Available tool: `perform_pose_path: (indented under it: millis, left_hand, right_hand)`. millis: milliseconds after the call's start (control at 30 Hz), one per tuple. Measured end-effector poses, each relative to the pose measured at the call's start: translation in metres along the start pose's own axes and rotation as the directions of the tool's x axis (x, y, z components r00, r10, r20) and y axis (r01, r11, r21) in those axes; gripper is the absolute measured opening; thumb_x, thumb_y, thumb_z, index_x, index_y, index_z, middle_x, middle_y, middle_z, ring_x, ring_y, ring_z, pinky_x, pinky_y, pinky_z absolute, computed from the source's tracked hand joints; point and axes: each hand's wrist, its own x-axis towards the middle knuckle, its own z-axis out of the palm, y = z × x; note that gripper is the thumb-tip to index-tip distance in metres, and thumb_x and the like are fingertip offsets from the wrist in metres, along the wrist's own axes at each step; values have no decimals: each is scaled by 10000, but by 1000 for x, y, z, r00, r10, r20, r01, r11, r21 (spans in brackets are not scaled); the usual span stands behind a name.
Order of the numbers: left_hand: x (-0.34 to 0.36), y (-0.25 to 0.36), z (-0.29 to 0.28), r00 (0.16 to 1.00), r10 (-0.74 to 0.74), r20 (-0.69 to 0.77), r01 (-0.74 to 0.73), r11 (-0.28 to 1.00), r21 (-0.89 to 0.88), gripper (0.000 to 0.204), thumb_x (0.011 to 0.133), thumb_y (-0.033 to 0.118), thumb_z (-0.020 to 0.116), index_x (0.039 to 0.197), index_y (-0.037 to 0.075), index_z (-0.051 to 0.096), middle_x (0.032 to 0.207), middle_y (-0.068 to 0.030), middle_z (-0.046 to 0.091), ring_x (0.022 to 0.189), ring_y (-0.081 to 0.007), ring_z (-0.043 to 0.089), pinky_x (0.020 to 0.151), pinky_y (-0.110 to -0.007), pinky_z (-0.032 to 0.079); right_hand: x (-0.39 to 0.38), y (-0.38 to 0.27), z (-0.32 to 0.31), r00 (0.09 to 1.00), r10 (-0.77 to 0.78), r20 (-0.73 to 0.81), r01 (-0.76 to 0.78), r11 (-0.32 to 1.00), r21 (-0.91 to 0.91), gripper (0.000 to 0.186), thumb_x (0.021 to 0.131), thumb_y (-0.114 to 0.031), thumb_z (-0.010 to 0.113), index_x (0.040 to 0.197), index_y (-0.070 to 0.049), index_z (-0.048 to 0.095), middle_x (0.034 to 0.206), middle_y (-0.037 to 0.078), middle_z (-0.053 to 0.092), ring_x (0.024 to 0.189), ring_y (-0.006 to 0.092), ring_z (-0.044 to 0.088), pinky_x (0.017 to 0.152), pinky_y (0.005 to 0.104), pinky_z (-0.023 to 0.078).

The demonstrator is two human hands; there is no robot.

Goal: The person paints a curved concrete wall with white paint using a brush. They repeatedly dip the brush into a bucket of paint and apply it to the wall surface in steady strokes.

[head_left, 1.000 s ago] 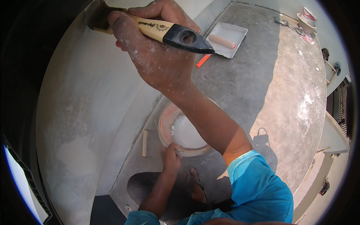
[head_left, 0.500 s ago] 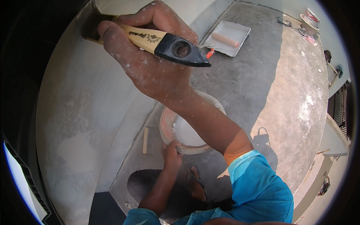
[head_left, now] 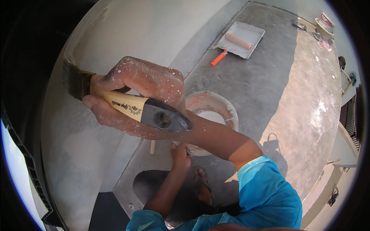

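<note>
My right hand (head_left: 150, 82), speckled with white, grips a paintbrush (head_left: 129, 106) with a pale wooden and black handle. Its dark bristles (head_left: 77, 81) are at the grey-white wall (head_left: 77, 150) on the left; whether they touch it I cannot tell. Below, my left hand (head_left: 181, 154) grips the near rim of a round container (head_left: 229, 106) with white contents and pinkish-stained sides, partly hidden behind my right forearm.
A tray (head_left: 258, 34) with a paint roller (head_left: 239, 41) and an orange handle (head_left: 219, 57) lies on the concrete floor (head_left: 269, 81) by the wall. A pale stick (head_left: 152, 148) lies near the container. Stacked buckets (head_left: 324, 27) stand at back right. My sandalled foot (head_left: 202, 186) is below.
My right hand and the brush have moved down and slightly left along the wall, uncovering more of the container's far rim. My left hand stays on the rim.
</note>
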Motion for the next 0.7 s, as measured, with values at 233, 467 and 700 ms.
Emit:
perform_pose_path:
  millis: [233, 467, 700]
  left_hand:
    - [0, 0, -6, 998, 35, 44, -35, 999, 11, 464, 766, -2, 616, 1223, 42, 548, 955, -51, 594, 638, -131, 578, 402, -265, 354]
    - [-2, 7, -11, 997, 61, 47, -59, 998, -23, 457, 770, 10, 618, 1222, 42, 553, 970, -49, 601, 652, -131, 586, 416, -261, 357]
    - [10, -6, -15, 995, 93, 24, -92, 994, -52, 467, 763, -2, 610, 1224, 50, 559, 979, -47, 598, 657, -129, 577, 429, -268, 363]
  right_hand:
    - [34, 54, -65, 981, -19, -193, -34, 963, -268, 131, 838, -43, 810, 925, -20, 715, 786, 74, 691, 661, 125, 657, 571, 260, 513]
    - [28, 38, -39, 937, -344, -59, 278, 837, -471, 217, 746, -35, 836, 937, -66, 738, 869, 70, 700, 731, 194, 680, 608, 297, 546]
    - [-2, -15, 0, 998, -35, 51, 38, 998, -57, 231, 763, -50, 832, 972, -49, 733, 943, 91, 714, 829, 225, 716, 676, 298, 598]
